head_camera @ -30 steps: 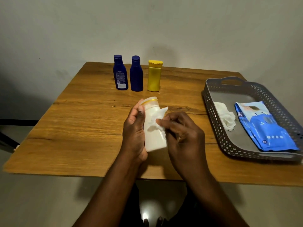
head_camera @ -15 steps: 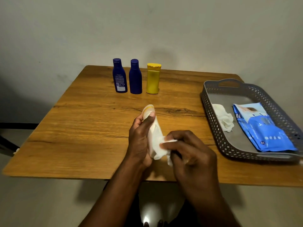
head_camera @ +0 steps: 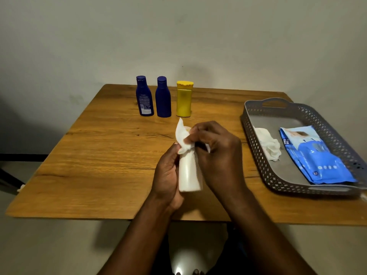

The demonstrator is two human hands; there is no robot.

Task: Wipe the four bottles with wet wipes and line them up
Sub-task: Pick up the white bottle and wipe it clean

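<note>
the left hand [head_camera: 166, 175] is gripping the white bottle [head_camera: 188, 173] above the near middle of the surface [head_camera: 99, 155], its long axis running away from the person, cap end far. the right hand [head_camera: 216, 153] is pinching the wet wipe [head_camera: 181, 136] with curled fingers [head_camera: 195, 135] around that cap end. half a second ago the wipe was down at the bottle's near end; it is now bunching at the top.

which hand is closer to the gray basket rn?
Right. The right hand, wiping the white bottle top, sits just left of the gray basket; the left hand is beyond the bottle, farther left.
</note>
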